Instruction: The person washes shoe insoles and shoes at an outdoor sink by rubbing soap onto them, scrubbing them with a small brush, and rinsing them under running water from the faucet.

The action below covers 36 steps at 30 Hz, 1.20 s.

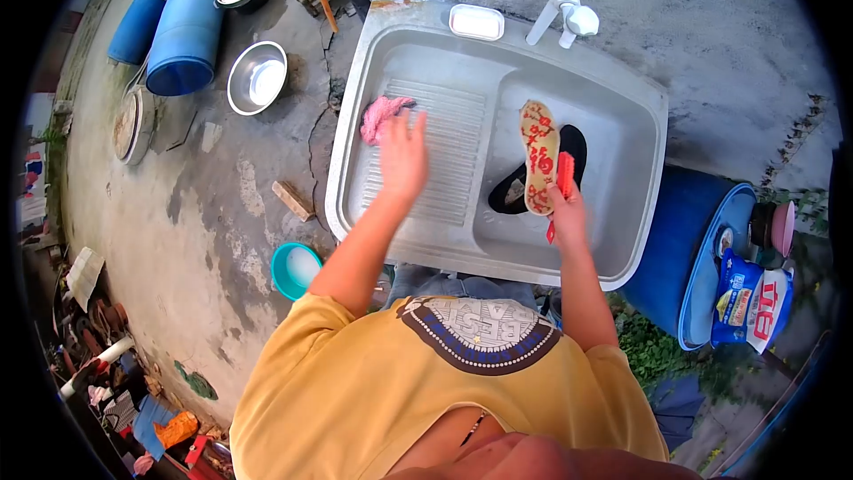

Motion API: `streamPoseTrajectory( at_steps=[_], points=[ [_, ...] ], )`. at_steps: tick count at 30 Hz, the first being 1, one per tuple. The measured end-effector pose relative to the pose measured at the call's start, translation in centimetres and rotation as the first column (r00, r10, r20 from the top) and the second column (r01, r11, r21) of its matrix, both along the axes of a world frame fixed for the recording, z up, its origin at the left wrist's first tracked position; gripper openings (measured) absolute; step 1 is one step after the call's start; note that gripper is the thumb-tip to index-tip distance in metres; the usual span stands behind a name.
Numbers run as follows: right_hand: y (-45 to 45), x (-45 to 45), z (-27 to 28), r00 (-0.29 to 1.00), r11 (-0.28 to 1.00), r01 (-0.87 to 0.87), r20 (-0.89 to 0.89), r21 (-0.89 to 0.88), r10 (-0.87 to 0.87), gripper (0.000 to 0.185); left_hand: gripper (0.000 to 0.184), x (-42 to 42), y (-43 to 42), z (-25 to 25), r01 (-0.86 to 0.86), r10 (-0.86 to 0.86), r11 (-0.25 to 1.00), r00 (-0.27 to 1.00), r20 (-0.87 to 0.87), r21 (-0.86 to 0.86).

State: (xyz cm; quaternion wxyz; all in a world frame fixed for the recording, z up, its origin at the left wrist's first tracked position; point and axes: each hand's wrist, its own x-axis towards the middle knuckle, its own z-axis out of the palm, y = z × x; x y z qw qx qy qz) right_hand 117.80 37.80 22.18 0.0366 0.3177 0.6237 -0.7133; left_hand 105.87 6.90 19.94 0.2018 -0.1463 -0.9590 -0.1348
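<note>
Red floral pattern on beige insole

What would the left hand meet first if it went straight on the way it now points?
The left hand would probably meet the pink bundle, whose edge shows right by its fingers. The hand's height is unclear, so it might pass over.

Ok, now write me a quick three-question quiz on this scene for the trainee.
1. Multiple choice: besides the patterned insole, what does the right hand hold?
a) a blue cup
b) a red brush
c) a green sponge
2. True or false: the pink bundle lies on the ribbed side of the sink.
3. Fill in the colour: the small basin on the ground nearest the person is ____.

Key: 1. b; 2. true; 3. teal
</note>
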Motion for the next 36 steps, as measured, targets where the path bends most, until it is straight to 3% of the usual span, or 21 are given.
streamPoseTrajectory(
  at_steps=[2,5,8,10,11,12,13,14,15,16,18,20,22,25,27,28,30,33,35,36],
  points=[
    [-0.1,0.9,-2.3,0.996,0.995,-0.075,0.059,0.071,0.071,0.031,0.042,-2.1,-4.0,-3.2,-0.085,0.085,0.996,0.996,0.037,-0.014],
    [-1.8,2.2,-2.0,0.996,0.998,-0.069,0.059,0.002,0.069,0.033,0.029,-3.7,-6.7,-4.0,-0.004,0.012,1.000,0.951,0.309,-0.028],
    [-4.3,2.4,-0.4,0.999,0.998,-0.015,0.040,-0.058,0.017,0.024,0.017,-6.9,-6.8,-1.8,-0.086,-0.034,0.969,0.881,0.471,0.232],
    [-5.2,2.4,0.0,0.999,0.992,-0.014,0.035,-0.123,0.018,0.025,0.018,-10.6,-5.9,1.8,-0.075,-0.227,0.832,0.858,0.460,0.550],
    [-5.7,2.3,0.4,0.998,0.989,-0.053,0.010,-0.135,0.055,0.027,0.020,-12.4,-5.0,6.1,-0.143,-0.286,0.780,0.784,0.550,0.610],
    [-6.4,2.2,0.5,0.996,0.984,-0.089,0.005,-0.157,0.090,0.031,0.023,-14.2,-4.3,6.7,-0.092,-0.262,0.730,0.877,0.402,0.677],
    [-7.1,1.9,0.5,0.993,0.977,-0.119,0.000,-0.179,0.121,0.034,0.022,-17.1,-4.4,6.1,-0.048,-0.234,0.764,0.908,0.346,0.643],
    [-7.9,1.5,0.4,0.990,0.970,-0.143,-0.006,-0.199,0.144,0.038,0.027,-18.4,-3.8,7.2,0.050,-0.140,0.846,0.982,0.131,0.531],
    [-8.5,0.9,0.0,0.962,0.952,-0.250,0.064,-0.175,0.264,0.038,0.037,-20.9,-3.4,4.9,0.072,-0.042,0.873,0.996,-0.073,0.482],
    [-9.0,0.4,-0.7,0.917,0.922,-0.351,0.140,-0.161,0.373,0.038,0.043,-20.5,-2.4,7.3,0.045,-0.070,0.861,0.997,0.030,0.507],
    [-10.5,-0.6,-3.9,0.797,0.778,-0.602,0.192,0.180,0.573,0.042,0.043,-18.3,-0.7,8.9,-0.078,-0.212,0.709,0.924,0.317,0.701],
    [-10.0,-1.3,-3.2,0.841,0.758,-0.541,0.213,0.364,0.498,0.042,0.040,-14.2,-0.1,5.5,0.006,-0.242,0.818,0.910,0.336,0.575],
    [-8.5,-1.6,-4.8,0.896,0.736,-0.440,0.196,0.514,0.399,0.042,0.038,-6.9,1.4,5.5,0.059,-0.206,0.925,0.907,0.366,0.375],
    [-2.7,-1.4,-6.9,0.945,0.680,-0.327,0.211,0.657,0.250,0.040,0.058,2.1,2.4,0.9,0.188,-0.282,0.945,0.883,0.376,0.267],
    [1.8,-1.1,-9.0,0.958,0.545,-0.283,0.253,0.789,0.132,0.049,0.072,6.1,2.9,0.4,0.225,-0.273,0.962,0.839,0.472,0.156],
    [2.9,-1.2,-8.8,0.972,0.234,-0.225,0.202,0.946,0.118,0.055,0.077,7.5,3.0,0.2,0.236,-0.262,0.965,0.810,0.525,0.118],
    [3.5,-1.4,-6.8,0.959,-0.069,-0.240,0.247,0.968,0.135,0.059,0.080,9.0,2.9,-0.1,0.232,-0.252,0.966,0.783,0.569,0.109],
    [1.0,-1.3,-6.5,0.593,0.037,-0.695,0.544,0.718,0.593,0.061,0.078,9.4,2.6,-0.8,0.215,-0.267,0.964,0.796,0.543,0.158],
    [-2.3,-0.3,-8.5,0.438,-0.104,-0.792,0.678,0.602,0.590,0.050,0.077,8.9,1.8,-1.4,0.216,-0.252,0.968,0.816,0.520,0.129],
    [-2.7,0.1,-10.5,0.458,-0.088,-0.787,0.675,0.611,0.579,0.046,0.076,8.6,1.2,-1.7,0.217,-0.241,0.970,0.824,0.513,0.108]
  ],
)
